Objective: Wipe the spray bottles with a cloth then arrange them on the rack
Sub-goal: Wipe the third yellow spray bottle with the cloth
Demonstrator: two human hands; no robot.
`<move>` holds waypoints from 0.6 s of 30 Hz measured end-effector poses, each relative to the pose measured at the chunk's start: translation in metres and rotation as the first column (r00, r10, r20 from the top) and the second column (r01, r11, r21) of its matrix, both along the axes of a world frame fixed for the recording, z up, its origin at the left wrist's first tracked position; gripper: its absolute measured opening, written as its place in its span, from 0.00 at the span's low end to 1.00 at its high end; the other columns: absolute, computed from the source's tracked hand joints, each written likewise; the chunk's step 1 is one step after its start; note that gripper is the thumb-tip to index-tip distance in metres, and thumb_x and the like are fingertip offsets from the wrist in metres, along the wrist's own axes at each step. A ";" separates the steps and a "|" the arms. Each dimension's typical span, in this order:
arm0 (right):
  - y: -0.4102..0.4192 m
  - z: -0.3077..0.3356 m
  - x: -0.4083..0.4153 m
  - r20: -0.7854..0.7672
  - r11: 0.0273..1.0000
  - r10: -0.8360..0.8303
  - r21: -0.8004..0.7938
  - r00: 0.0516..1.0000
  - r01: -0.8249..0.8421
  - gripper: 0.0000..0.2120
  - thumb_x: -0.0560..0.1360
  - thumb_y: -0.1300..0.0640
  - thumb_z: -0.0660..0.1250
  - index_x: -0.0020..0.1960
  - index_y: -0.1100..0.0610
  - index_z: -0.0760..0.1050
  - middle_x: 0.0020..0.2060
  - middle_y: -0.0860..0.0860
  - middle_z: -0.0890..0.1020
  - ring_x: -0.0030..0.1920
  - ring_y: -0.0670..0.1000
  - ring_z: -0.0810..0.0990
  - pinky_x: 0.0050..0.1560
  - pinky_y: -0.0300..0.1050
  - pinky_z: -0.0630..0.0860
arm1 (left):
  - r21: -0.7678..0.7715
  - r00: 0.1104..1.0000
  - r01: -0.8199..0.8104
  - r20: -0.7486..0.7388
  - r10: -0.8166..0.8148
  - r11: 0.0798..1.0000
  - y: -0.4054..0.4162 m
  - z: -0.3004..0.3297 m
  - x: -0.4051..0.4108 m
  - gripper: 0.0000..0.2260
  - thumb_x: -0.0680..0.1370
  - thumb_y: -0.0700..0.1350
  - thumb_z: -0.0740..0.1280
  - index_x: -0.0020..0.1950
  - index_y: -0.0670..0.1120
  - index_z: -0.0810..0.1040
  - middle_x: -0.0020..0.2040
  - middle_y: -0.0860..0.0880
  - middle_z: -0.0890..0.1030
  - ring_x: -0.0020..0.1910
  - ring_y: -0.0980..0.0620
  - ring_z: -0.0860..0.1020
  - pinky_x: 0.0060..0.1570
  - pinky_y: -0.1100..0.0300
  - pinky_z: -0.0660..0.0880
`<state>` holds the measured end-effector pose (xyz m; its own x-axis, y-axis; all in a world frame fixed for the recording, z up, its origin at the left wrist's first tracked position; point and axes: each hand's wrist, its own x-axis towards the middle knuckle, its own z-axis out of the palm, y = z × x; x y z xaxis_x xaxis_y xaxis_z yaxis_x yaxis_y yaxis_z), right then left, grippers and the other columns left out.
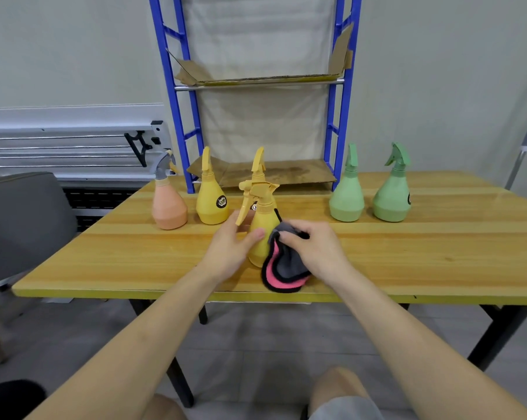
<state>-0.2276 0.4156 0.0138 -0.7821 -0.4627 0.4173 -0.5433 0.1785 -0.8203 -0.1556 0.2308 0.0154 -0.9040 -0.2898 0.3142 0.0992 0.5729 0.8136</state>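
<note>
Item 1: yellow pear-shaped plastic spray bottle [260,234], near the front edge of the yellow wooden counter [438,253]. I logged it upright, or close to it; whether its base sat fully on the counter I could not tell, the cloth hiding that side.

Item 2: my left hand [230,247], fingers curled round the bottle's left flank, thumb on its front.

Item 3: my right hand [313,247], pinching a grey microfibre cloth with pink and black edging [283,268] and pressing it to the bottle's right side. The cloth's lower folds drooped to the counter edge.

Item 4: remaining stock, in a row farther back and well apart from the hands: a peach bottle with a grey sprayer [168,204], a yellow bottle with a round dark label [211,201], a second yellow bottle [258,168] partly behind the held one, and two green bottles [347,195] [392,192].

Item 5: blue metal rack with cardboard-lined shelves [256,80], behind the counter, holding no bottles.

Risks noted: the trigger stuck out over my left hand, so a hard wipe could have squeezed it or twisted the bottle free. The loose cardboard could slide or sag under a bottle set down off-centre. A backward reach might have knocked over the yellow bottle directly behind.
</note>
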 end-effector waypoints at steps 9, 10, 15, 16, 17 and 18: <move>-0.005 0.000 -0.009 0.039 0.999 -0.012 -0.036 0.999 0.014 0.22 0.76 0.55 0.75 0.69 0.52 0.79 0.63 0.43 0.82 0.63 0.41 0.79 0.64 0.32 0.73 | -0.084 1.000 0.015 0.003 -0.015 0.996 0.003 -0.006 -0.001 0.21 0.85 0.50 0.62 0.78 0.50 0.69 0.71 0.53 0.72 0.68 0.54 0.72 0.72 0.61 0.64; -0.003 -0.003 -0.010 0.045 1.000 0.008 -0.030 0.999 -0.007 0.21 0.75 0.55 0.76 0.68 0.51 0.80 0.61 0.43 0.84 0.62 0.41 0.80 0.66 0.38 0.75 | -0.073 1.000 0.013 -0.001 -0.013 0.997 0.004 -0.006 0.000 0.21 0.85 0.50 0.62 0.78 0.50 0.69 0.71 0.53 0.71 0.67 0.56 0.72 0.70 0.61 0.65; 0.005 -0.009 -0.007 0.096 0.996 0.058 0.054 0.994 -0.064 0.10 0.74 0.58 0.76 0.55 0.49 0.86 0.46 0.43 0.88 0.51 0.45 0.85 0.57 0.45 0.80 | 0.090 1.000 -0.006 -0.027 0.009 0.996 0.007 -0.007 0.005 0.18 0.84 0.51 0.64 0.74 0.53 0.70 0.67 0.56 0.76 0.63 0.59 0.75 0.67 0.52 0.74; 0.006 -0.013 -0.005 0.105 0.994 0.048 0.088 0.993 -0.058 0.08 0.74 0.57 0.77 0.52 0.49 0.86 0.44 0.44 0.88 0.49 0.47 0.85 0.55 0.47 0.80 | 0.101 1.000 -0.006 -0.025 0.009 0.995 0.008 -0.007 0.006 0.18 0.83 0.53 0.66 0.73 0.53 0.71 0.67 0.57 0.77 0.64 0.59 0.76 0.67 0.51 0.74; 0.006 -0.017 -0.004 0.105 0.992 0.036 0.119 0.994 -0.048 0.06 0.73 0.56 0.77 0.50 0.49 0.85 0.42 0.45 0.88 0.48 0.49 0.85 0.54 0.49 0.80 | 0.102 1.000 -0.010 -0.021 0.012 0.995 0.008 -0.006 0.006 0.20 0.82 0.55 0.67 0.72 0.52 0.71 0.67 0.57 0.77 0.64 0.58 0.76 0.67 0.51 0.75; 0.006 -0.021 -0.003 0.100 0.989 0.020 0.144 0.995 -0.034 0.05 0.73 0.56 0.77 0.48 0.50 0.85 0.41 0.46 0.87 0.47 0.50 0.85 0.52 0.49 0.80 | 0.098 1.000 -0.017 -0.020 0.019 0.995 0.009 -0.005 0.007 0.20 0.81 0.56 0.67 0.72 0.52 0.71 0.67 0.57 0.78 0.64 0.57 0.76 0.67 0.50 0.75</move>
<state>-0.2305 0.4215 -0.0070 -0.8026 -0.5340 0.2659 -0.4673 0.2858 -0.8366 -0.1489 0.2396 0.0106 -0.8920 -0.3360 0.3024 0.1071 0.4927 0.8636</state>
